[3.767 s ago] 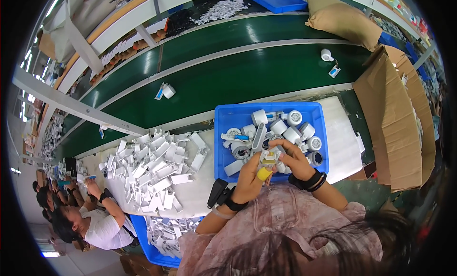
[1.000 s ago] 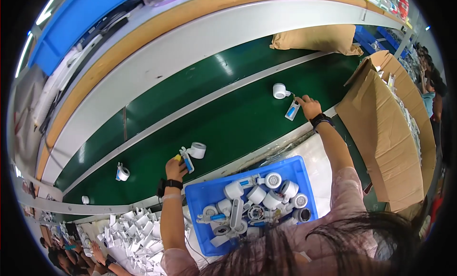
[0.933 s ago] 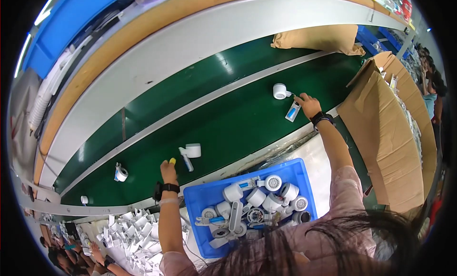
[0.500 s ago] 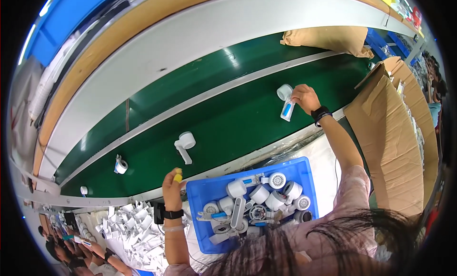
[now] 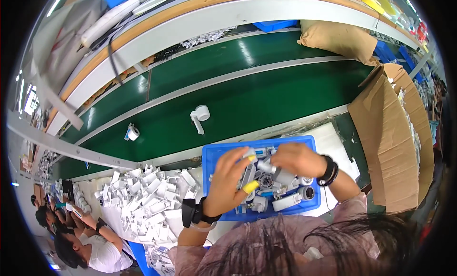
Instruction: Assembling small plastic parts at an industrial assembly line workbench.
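Over the blue bin (image 5: 304,210), my left hand (image 5: 227,178) has thumb and forefinger spread, with yellow covers on the fingertips and nothing plainly held. Opposite it, my right hand (image 5: 299,159) is closed, its fingers curled down at a white round-headed part (image 5: 284,176) that is mostly hidden beneath it. Several white and grey parts with round grilled heads and stubby handles fill the bin, some showing blue strips inside. One handled white part (image 5: 287,202) lies near the bin's front side.
On the green belt (image 5: 257,100) lie a white round-headed part (image 5: 202,113) and a smaller one (image 5: 133,132). Loose white handle pieces (image 5: 147,195) are heaped left of the bin. A cardboard box (image 5: 388,138) stands at right. Co-workers (image 5: 95,247) sit at lower left.
My right hand has come from the belt to the bin, and the blue-striped part it held has left the belt. My left hand has moved right, over the bin.
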`<action>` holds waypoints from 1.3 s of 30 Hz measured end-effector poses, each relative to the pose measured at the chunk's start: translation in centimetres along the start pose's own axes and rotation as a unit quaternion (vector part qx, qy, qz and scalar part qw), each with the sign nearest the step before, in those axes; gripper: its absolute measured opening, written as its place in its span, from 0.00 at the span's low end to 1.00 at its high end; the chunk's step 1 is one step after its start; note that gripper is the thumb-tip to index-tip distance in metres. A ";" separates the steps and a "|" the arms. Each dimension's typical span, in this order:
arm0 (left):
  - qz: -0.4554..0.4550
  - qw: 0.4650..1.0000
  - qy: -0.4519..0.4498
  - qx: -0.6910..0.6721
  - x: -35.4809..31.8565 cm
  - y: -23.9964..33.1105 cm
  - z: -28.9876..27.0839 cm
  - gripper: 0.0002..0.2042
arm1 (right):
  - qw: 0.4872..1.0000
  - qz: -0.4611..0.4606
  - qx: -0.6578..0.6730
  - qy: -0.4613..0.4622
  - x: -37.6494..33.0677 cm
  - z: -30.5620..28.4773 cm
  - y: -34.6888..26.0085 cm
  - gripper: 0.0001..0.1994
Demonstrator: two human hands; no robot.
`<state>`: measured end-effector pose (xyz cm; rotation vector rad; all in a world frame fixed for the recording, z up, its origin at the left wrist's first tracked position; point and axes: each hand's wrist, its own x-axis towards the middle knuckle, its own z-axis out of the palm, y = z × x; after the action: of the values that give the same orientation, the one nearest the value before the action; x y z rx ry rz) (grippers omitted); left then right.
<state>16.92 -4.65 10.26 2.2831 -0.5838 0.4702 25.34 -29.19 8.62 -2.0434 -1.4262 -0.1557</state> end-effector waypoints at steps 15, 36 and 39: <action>-0.233 0.857 -0.309 -0.339 -11.8 1.1 3.1 0.19 | 0.955 0.189 0.176 -0.147 -6.2 7.1 -10.2 0.09; -0.219 0.939 -0.026 -0.263 -12.9 4.8 3.5 0.33 | 0.945 0.231 0.177 0.153 -6.4 8.6 -13.9 0.10; -0.155 0.943 0.015 -0.295 -12.9 4.6 4.0 0.26 | 0.960 0.185 0.118 0.172 -6.0 8.3 -13.7 0.09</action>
<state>4.37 -6.95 3.87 1.7416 -0.2849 0.1430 8.81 -26.47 5.28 -1.9305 -0.7947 -0.1643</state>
